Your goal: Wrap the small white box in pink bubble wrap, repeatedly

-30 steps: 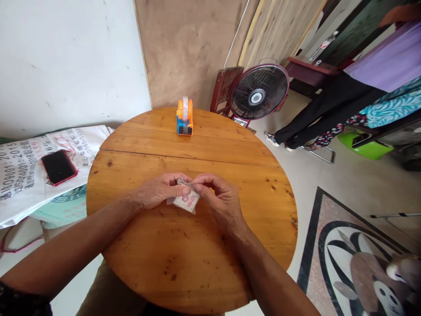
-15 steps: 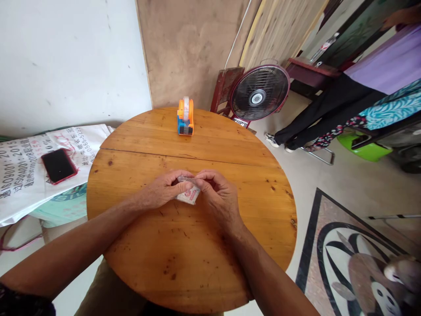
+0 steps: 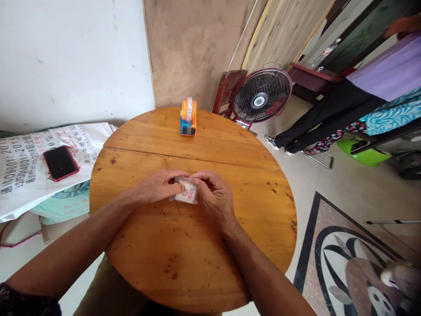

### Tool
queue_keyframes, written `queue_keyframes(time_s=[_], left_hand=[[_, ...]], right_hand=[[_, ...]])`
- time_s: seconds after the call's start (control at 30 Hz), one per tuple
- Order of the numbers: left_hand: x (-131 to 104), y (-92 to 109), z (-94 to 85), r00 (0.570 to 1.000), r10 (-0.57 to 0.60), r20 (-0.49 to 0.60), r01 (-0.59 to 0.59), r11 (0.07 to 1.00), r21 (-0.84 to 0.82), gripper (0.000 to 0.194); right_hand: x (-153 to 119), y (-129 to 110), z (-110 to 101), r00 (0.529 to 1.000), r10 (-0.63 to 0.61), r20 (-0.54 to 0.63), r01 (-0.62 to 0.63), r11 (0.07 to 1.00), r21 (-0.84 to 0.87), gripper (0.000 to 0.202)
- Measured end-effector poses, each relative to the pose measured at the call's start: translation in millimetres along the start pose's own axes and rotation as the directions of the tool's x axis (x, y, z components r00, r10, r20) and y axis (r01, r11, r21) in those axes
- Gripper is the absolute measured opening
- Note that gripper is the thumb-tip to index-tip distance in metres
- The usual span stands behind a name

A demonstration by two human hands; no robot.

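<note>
A small white packet with red print (image 3: 188,195), in a clear plastic wrapper, is held just over the middle of the round wooden table (image 3: 184,272). My left hand (image 3: 161,186) is closed on its left side, thumb lying across the top face. With thumb and forefinger, my right hand (image 3: 215,193) pinches the wrapper at the packet's upper right corner. The undersides of the packet and the fingers beneath it are hidden.
An orange and blue tape dispenser (image 3: 188,117) stands at the table's far edge. Left of the table, a phone (image 3: 61,163) lies on a white printed sack (image 3: 23,149). Behind to the right are a fan (image 3: 261,96) and a standing person (image 3: 335,109).
The wrapper's top edge, raised across the packet before, now sits back so more of the printed face shows. Both hands stay on the packet; the view has shifted slightly.
</note>
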State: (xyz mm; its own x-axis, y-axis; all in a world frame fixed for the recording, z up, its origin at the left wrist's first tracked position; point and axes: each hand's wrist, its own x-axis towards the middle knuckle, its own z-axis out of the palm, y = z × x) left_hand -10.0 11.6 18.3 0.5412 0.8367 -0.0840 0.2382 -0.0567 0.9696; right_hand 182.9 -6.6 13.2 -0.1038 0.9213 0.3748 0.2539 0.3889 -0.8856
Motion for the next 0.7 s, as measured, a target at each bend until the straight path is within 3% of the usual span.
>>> queue_keyframes(time_s=[0.27,0.53,0.7], left_hand=[[5.1,-8.8,-5.7,0.998,-0.069,-0.001,0.068,0.984,-0.162,0.044],[4.7,-7.5,-14.4,0.993,-0.108,0.046,0.112,0.987,-0.117,0.05],[2.5,-1.5,-19.4,0.992,-0.091,0.083,0.094,0.995,-0.025,0.05]], right_hand=[[0.4,-4.1,1.0,0.994,-0.104,0.045,0.108,0.991,-0.081,0.012],[-0.7,-1.5,-0.9,0.952,-0.285,0.116,0.301,0.938,-0.169,0.015],[-2.0,0.2,-3.2,0.926,-0.333,0.177,0.369,0.899,-0.237,0.016]])
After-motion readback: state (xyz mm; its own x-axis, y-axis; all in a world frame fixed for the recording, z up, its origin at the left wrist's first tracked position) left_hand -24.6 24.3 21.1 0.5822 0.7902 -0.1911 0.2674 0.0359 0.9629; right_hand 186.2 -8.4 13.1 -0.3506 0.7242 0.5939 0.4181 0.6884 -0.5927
